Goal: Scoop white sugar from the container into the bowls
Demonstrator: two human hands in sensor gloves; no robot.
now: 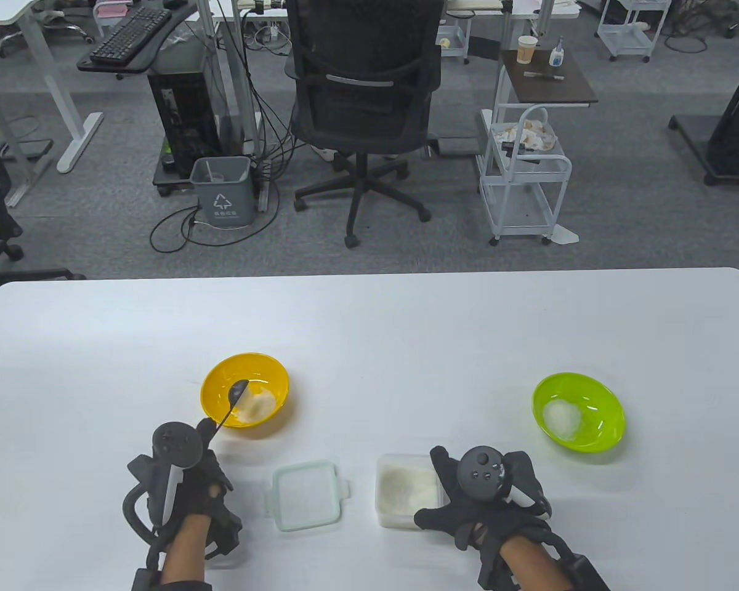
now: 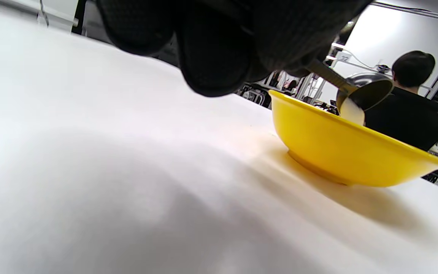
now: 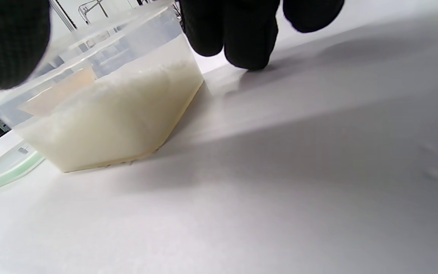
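My left hand [image 1: 191, 468] grips the handle of a metal spoon [image 1: 234, 397] whose head is over the yellow bowl [image 1: 212, 391]. In the left wrist view the tilted spoon [image 2: 363, 93] spills white sugar into the yellow bowl [image 2: 340, 152]. The bowl holds a heap of sugar [image 1: 255, 406]. My right hand [image 1: 468, 498] holds the clear square sugar container [image 1: 406, 492] at its right side, thumb at the near edge. In the right wrist view the container [image 3: 108, 110] is more than half full, with fingers [image 3: 238, 34] behind it. A green bowl [image 1: 609, 418] with sugar sits at the right.
The container's lid [image 1: 308, 495], clear with a pale green rim, lies flat on the white table [image 1: 369, 320] between my two hands. It also shows at the left edge of the right wrist view [image 3: 2, 173]. An office chair and carts stand beyond the table's far edge.
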